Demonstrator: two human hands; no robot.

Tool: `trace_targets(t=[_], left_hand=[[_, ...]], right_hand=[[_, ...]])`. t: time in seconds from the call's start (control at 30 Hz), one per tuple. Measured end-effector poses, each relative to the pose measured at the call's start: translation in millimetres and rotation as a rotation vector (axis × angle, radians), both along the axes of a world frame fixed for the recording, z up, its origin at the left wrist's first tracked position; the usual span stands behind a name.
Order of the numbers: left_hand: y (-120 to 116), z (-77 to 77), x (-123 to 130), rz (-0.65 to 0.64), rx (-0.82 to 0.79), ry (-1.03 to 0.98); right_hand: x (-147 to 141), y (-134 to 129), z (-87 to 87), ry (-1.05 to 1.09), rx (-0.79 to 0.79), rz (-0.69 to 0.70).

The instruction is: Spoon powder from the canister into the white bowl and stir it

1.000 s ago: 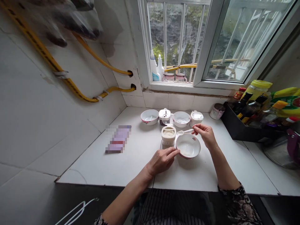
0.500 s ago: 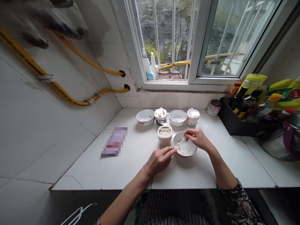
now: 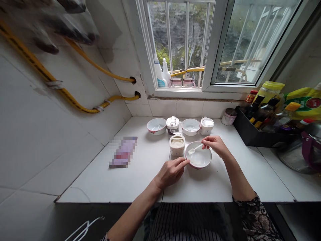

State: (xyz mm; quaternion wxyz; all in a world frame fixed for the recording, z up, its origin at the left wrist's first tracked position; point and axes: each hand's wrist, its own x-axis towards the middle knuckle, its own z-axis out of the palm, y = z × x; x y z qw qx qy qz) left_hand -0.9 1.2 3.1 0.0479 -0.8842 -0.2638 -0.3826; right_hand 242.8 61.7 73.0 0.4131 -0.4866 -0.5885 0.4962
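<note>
A white bowl (image 3: 201, 159) with a pinkish rim stands on the counter in front of me. The fingers of my left hand (image 3: 172, 171) are closed on its near left rim. Above the bowl, my right hand (image 3: 216, 145) pinches the handle of a small white spoon (image 3: 192, 151), whose scoop points left over the bowl's inside. A little pale stuff seems to lie in the bowl; I cannot make out what it is. Just left of the bowl stands a cream seasoning jar (image 3: 177, 146), its lid raised and pale contents showing.
Behind stand two more white bowls (image 3: 156, 127) and two seasoning jars (image 3: 207, 126). A blurred purple packet (image 3: 123, 152) lies on the left. To the right are a black bin (image 3: 253, 131) of bottles, a small jar (image 3: 229, 116) and a glass-lidded pot (image 3: 296, 157).
My right hand has lifted slightly to the right with the spoon, whose scoop has come up from the bowl's inside. My left hand keeps its place at the rim.
</note>
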Motion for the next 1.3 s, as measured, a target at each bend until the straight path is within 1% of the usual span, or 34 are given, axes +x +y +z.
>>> trace_targets(t=[0.2, 0.27, 0.33, 0.4, 0.47, 0.53, 0.6, 0.67, 0.73, 0.8, 0.83, 0.9, 0.97, 1.03, 1.07, 1.17, 1.23, 1.3], left_hand=[[0.6, -0.2, 0.6, -0.004, -0.005, -0.003], [0.7, 0.2, 1.0, -0.006, 0.004, -0.009], [0.6, 0.4, 1.2, -0.001, 0.008, -0.01], [0.5, 0.4, 1.3, 0.006, 0.005, -0.007], [0.2, 0.2, 1.5, 0.01, 0.003, -0.007], [0.1, -0.1, 1.8, 0.014, 0.003, -0.012], [0.0, -0.1, 2.2, 0.02, 0.004, -0.014], [0.0, 0.3, 2.6, 0.024, 0.01, -0.012], [0.0, 0.8, 2.8, 0.022, 0.014, -0.012], [-0.1, 1.0, 2.5, 0.022, 0.009, -0.011], [-0.2, 1.0, 2.2, 0.022, 0.004, -0.008], [-0.3, 0.7, 1.4, 0.02, -0.005, -0.003], [-0.3, 0.4, 0.7, 0.016, -0.007, 0.0], [0.0, 0.2, 0.3, 0.01, 0.0, -0.004], [0.1, 0.1, 0.2, 0.008, 0.003, -0.005], [0.3, 0.2, 0.1, 0.002, 0.006, -0.008], [0.0, 0.6, 0.0, -0.005, -0.002, -0.006], [-0.4, 1.2, -0.1, -0.008, -0.011, -0.004]], right_hand=[[1.9, 2.3, -0.1, 0.051, -0.031, -0.012], [-1.1, 2.8, 1.2, 0.086, -0.018, -0.047], [-8.4, 2.2, 2.8, 0.122, 0.043, -0.122], [-19.8, -0.1, 4.2, 0.135, 0.157, -0.224], [-33.2, -4.0, 4.4, 0.104, 0.308, -0.304], [-45.1, -8.3, 2.8, 0.014, 0.487, -0.315], [-53.0, -11.8, -0.2, -0.159, 0.713, -0.243], [-56.7, -13.9, -3.7, -0.328, 0.898, -0.132], [-57.6, -15.0, -6.1, -0.403, 0.977, -0.074], [-57.1, -15.3, -6.7, -0.377, 0.943, -0.122], [-56.3, -15.1, -6.3, -0.333, 0.884, -0.167], [-52.8, -14.1, -4.5, -0.2, 0.691, -0.247], [-45.5, -11.9, -1.7, -0.067, 0.482, -0.282], [-34.2, -9.2, 1.4, 0.003, 0.35, -0.273], [-27.5, -8.0, 2.9, 0.004, 0.324, -0.262], [-8.8, -6.5, 6.5, -0.096, 0.271, -0.147], [-1.5, -7.6, 7.8, -0.241, 0.24, -0.067], [0.0, -10.0, 8.2, -0.404, 0.228, -0.02]])
